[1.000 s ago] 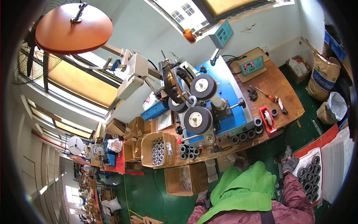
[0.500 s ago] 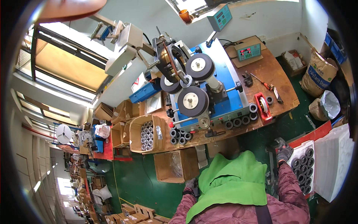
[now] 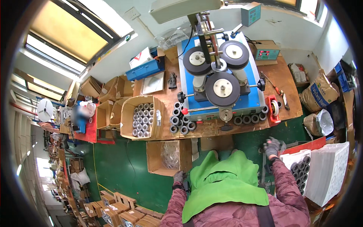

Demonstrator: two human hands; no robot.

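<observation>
My right hand [image 3: 271, 146], in a grey glove, is stretched forward with its fingers partly apart, and I see nothing held in it. It is beside crumpled clear plastic and the white foam tray [image 3: 291, 158] of dark grey rings [image 3: 301, 172]. Low at my left side hangs my gloved left hand [image 3: 179, 176], near the lower corner of an open carton [image 3: 153, 160]; its fingers are too small to make out. Ahead stands a blue machine [image 3: 249, 90] with three black wheels [image 3: 223, 89] around a metal ring [image 3: 218, 67].
On the wooden bench [image 3: 287, 89] are stacked rings [image 3: 184, 129], a red tape dispenser [image 3: 273, 109], a screwdriver [image 3: 278, 90] and a control box [image 3: 267, 53]. A carton of rings [image 3: 124, 125] is at the left. White foam trays [image 3: 327, 174] stand stacked at my right.
My right hand has left the tray's edge and moved forward and left. My left hand has come further into view beside the carton. The whole view has shifted.
</observation>
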